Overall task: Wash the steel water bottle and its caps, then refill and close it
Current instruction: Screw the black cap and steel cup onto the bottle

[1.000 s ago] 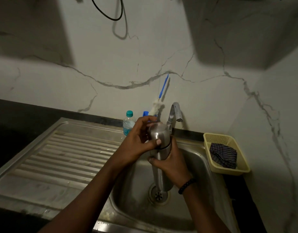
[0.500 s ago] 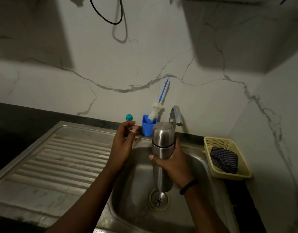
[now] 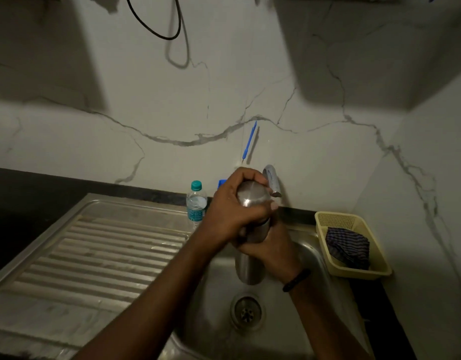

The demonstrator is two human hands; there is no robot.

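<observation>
**A:** What has changed on the bottle (image 3: 251, 258) since half a second ago?

**B:** Your left hand (image 3: 234, 211) was off it then, hanging apart to the left with nothing in it. Now it is back on top, fingers curled round the cap (image 3: 251, 196), as it was a second ago. Your right hand (image 3: 269, 246) has not let go: it grips the body just under your left, holding the bottle upright over the sink (image 3: 312, 258), above the drain (image 3: 246, 311).

**A:** So where does that leave you?

**B:** I judge you took a fresh hold to twist the cap. Whether you are loosening it to wash or tightening it at the end, I cannot tell: no water shows running from the tap (image 3: 272, 181) just behind your left hand, and I cannot see if the bottle is wet.

**A:** Count things for me.

**B:** One steel bottle, one cap in view on it; any inner cap is hidden. Two hands, both on the bottle. Left of your left hand, one small plastic bottle (image 3: 196, 203) with a green lid. Behind your knuckles, one blue cup (image 3: 221, 182), mostly covered, and one blue brush handle (image 3: 248, 141) rising above it. One tap, one sink, one drain. Right of your right hand, well apart, one yellow basket (image 3: 328, 219) with one striped cloth (image 3: 347, 249) in it.
</observation>
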